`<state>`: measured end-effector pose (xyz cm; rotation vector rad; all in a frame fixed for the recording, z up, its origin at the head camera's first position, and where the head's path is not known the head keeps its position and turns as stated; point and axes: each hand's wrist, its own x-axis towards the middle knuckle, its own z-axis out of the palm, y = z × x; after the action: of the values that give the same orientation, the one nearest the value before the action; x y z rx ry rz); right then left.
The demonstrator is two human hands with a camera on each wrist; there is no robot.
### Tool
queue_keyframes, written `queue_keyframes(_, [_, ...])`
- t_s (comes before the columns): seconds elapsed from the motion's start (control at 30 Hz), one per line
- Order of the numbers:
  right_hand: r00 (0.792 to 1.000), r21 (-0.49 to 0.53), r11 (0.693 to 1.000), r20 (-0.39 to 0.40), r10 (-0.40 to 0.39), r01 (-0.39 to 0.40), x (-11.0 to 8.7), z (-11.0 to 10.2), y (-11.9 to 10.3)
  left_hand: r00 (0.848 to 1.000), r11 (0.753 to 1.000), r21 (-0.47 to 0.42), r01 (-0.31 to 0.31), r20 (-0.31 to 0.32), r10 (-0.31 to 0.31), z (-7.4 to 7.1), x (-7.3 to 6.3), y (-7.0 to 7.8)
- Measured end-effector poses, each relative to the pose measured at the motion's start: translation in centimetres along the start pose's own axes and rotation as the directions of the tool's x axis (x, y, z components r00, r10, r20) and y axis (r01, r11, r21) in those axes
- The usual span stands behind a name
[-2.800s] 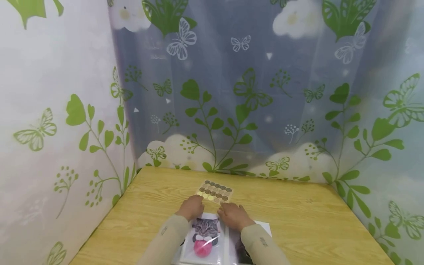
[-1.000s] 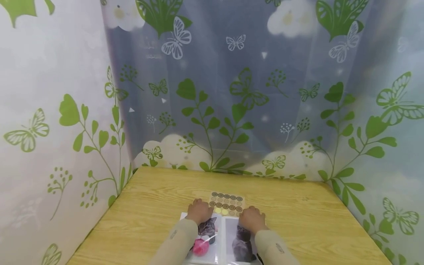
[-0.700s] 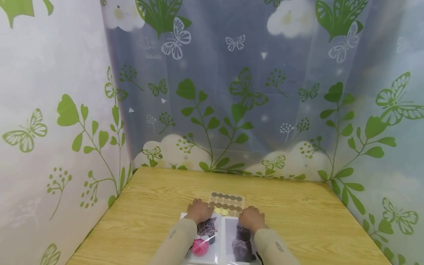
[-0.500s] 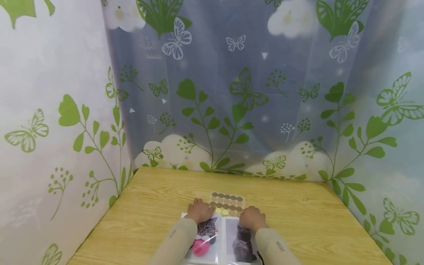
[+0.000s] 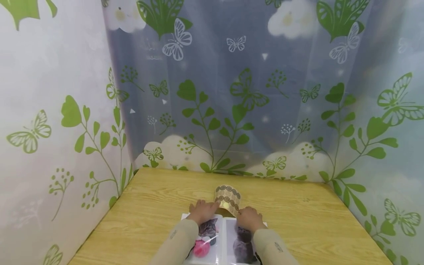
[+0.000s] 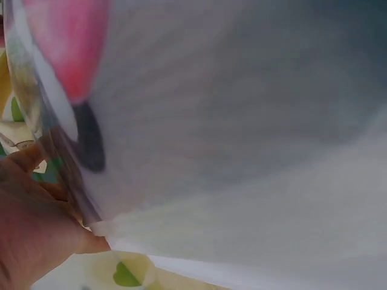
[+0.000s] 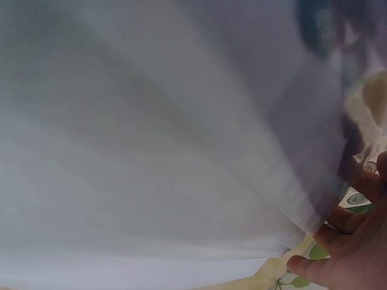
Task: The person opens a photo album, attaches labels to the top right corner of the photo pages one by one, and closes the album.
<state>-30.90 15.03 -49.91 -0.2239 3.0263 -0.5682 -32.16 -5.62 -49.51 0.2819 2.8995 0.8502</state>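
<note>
A beige sheet of round stickers (image 5: 228, 197) stands bowed in the head view, with rows of dark and pale circles. My left hand (image 5: 203, 212) pinches its near left corner, and my right hand (image 5: 249, 219) grips the near right corner. Both wrists lie over an open photo album (image 5: 220, 248) with clear sleeves. Its left page shows a cat with a pink ball (image 5: 201, 248); its right page shows a dark grey cat (image 5: 243, 246). In both wrist views album pages fill most of the picture, with the left hand (image 6: 36, 223) and right hand (image 7: 357, 238) at the edges.
The wood-grain table (image 5: 298, 221) extends around the album. A blue-grey curtain (image 5: 212, 121) with leaves and butterflies hangs behind it. Pale printed curtains (image 5: 36, 176) enclose the left side and the right side.
The sheet lay flat beyond the album; now it is bowed up between my hands, which have come slightly closer together. Earlier, my right arm moved off the album's right page.
</note>
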Motion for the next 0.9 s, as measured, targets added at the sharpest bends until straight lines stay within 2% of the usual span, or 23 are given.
queue_keyframes(0.27, [1.000,-0.007,1.000,-0.012,-0.013,0.013,-0.1,0.2,-0.3,0.999,0.999,-0.047,-0.013,-0.046,0.011,-0.1,0.2,0.2])
queue_keyframes(0.37, [1.000,-0.001,1.000,-0.011,-0.009,0.009,-0.2,0.2,-0.4,0.995,1.000,0.025,0.006,-0.100,-0.004,0.0,0.3,0.0])
queue_keyframes(0.5, [1.000,-0.015,1.000,-0.019,-0.003,0.002,-0.3,0.2,-0.4,0.984,0.984,0.144,0.109,-0.152,-0.087,0.0,0.2,-0.5])
queue_keyframes(0.57, [1.000,-0.029,1.000,-0.015,-0.004,0.003,-0.4,0.1,-0.5,0.982,0.973,0.176,0.151,-0.138,-0.128,0.0,0.0,-0.7])
queue_keyframes(0.63, [1.000,-0.034,0.999,-0.011,-0.006,0.006,-0.5,0.0,-0.5,0.983,0.968,0.186,0.167,-0.109,-0.148,0.0,-0.1,-0.8])
queue_keyframes(0.77, [1.000,-0.035,0.999,0.000,-0.009,0.009,-0.5,-0.1,-0.6,0.990,0.975,0.174,0.138,-0.062,-0.129,0.0,-0.2,-0.5])
queue_keyframes(0.9, [1.000,-0.043,0.999,-0.001,-0.013,0.013,-0.4,-0.1,-0.6,0.995,0.989,0.117,0.096,-0.021,-0.094,0.0,-0.2,-0.1])
